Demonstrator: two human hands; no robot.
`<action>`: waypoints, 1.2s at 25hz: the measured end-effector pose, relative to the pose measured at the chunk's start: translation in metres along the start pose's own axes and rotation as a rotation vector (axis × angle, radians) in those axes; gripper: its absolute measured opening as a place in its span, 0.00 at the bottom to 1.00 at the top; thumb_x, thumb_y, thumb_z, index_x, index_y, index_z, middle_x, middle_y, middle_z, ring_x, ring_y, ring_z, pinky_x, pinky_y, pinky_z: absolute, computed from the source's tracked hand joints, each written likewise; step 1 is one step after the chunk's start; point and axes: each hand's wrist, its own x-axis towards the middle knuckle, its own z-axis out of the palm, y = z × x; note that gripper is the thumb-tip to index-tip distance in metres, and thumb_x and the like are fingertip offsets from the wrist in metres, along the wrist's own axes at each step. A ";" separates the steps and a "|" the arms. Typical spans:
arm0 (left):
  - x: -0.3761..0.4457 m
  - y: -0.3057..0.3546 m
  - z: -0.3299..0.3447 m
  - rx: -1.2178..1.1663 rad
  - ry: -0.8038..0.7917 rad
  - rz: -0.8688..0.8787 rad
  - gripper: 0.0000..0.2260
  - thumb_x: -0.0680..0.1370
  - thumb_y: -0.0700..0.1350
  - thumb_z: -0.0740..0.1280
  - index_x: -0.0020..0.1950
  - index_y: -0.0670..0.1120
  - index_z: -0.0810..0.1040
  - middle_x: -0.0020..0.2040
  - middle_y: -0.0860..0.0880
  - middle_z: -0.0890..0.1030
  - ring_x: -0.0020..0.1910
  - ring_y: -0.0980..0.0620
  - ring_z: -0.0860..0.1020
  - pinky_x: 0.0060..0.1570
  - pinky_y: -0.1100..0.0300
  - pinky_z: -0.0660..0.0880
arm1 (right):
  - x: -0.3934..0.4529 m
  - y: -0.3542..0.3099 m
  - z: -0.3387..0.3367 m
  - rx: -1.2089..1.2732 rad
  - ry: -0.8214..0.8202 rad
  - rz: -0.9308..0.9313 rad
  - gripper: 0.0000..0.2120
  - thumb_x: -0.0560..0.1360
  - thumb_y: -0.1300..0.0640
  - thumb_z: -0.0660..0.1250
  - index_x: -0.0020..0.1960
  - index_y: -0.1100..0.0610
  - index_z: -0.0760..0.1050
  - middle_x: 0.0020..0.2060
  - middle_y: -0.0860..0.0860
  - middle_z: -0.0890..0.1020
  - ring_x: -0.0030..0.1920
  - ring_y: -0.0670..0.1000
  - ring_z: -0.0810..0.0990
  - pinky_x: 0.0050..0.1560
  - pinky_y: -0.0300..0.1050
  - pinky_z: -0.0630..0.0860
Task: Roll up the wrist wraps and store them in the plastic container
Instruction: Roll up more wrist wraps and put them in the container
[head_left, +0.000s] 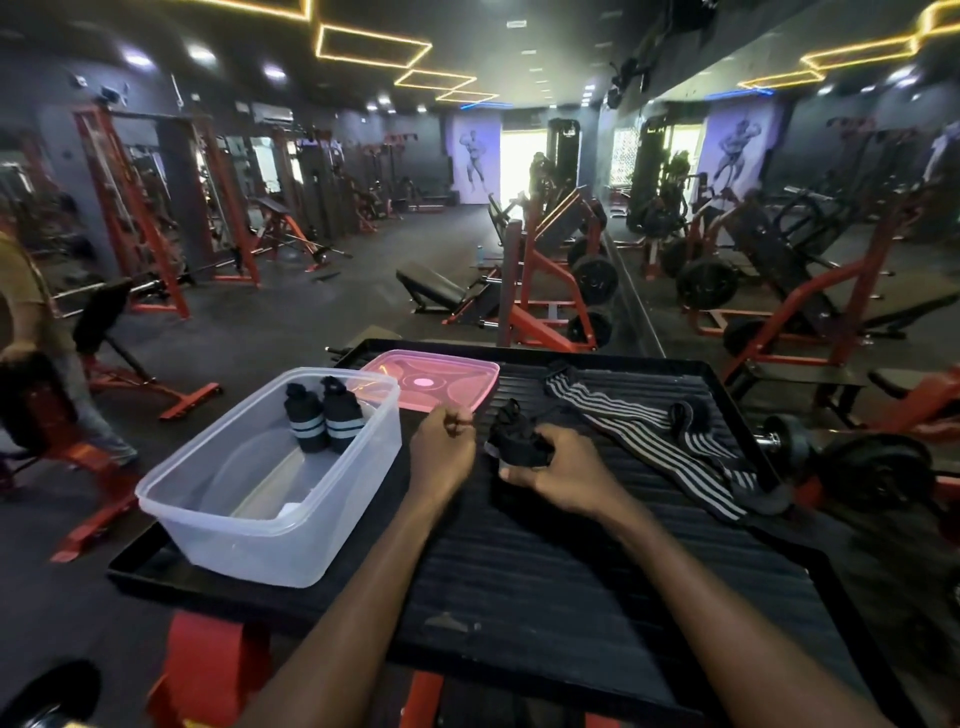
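At the far left edge we see a person (31, 332) in a tan top standing among red-framed gym machines. On the black ribbed platform (571, 561) before us, toward its left side, sits the clear container (260, 499), lid off. Two rolled wraps (323, 413), black with pale bands, stand upright side by side against its far wall, touching each other; the rest of its floor is bare apart from a pale glint near the front. Just behind the container's right corner lies the pink lid (431, 382), flat on the platform.

Next comes our left hand (444, 449), closed in a loose fist with thumb and fingers pinched together; we cannot tell whether it grips a strap end or nothing. Just to its right, our right hand (556, 470) is clamped on a black wrap (519, 434), bunched and partly rolled, held just above the platform, fingers curled under it and thumb on top. The two hands are near each other but not touching.

Farther right, a long striped wrap (654, 421), black with grey lines, lies unrolled and slanting across the platform toward its right rim, with a dark loop at its upper end. Beyond that rim a dumbbell (789, 441) rests beside weight plates (878, 470).
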 end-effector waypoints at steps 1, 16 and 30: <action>-0.003 -0.002 -0.003 0.018 -0.040 -0.012 0.06 0.77 0.39 0.66 0.51 0.44 0.81 0.50 0.46 0.84 0.52 0.46 0.80 0.57 0.55 0.74 | -0.001 -0.004 0.007 -0.009 0.003 0.005 0.15 0.66 0.47 0.80 0.49 0.48 0.80 0.48 0.46 0.85 0.49 0.46 0.82 0.46 0.36 0.73; -0.018 -0.015 -0.036 -0.037 -0.208 0.030 0.07 0.81 0.46 0.64 0.52 0.46 0.80 0.45 0.50 0.83 0.45 0.52 0.80 0.47 0.60 0.73 | -0.005 -0.036 0.020 0.047 -0.016 0.160 0.03 0.68 0.58 0.71 0.37 0.57 0.80 0.32 0.55 0.84 0.30 0.51 0.80 0.29 0.44 0.76; -0.001 0.032 -0.057 0.210 -0.144 0.286 0.04 0.80 0.42 0.65 0.47 0.46 0.78 0.46 0.51 0.80 0.46 0.53 0.76 0.46 0.63 0.67 | 0.060 -0.020 0.011 -0.187 -0.051 0.122 0.19 0.63 0.56 0.80 0.51 0.52 0.77 0.49 0.53 0.85 0.50 0.54 0.84 0.55 0.51 0.81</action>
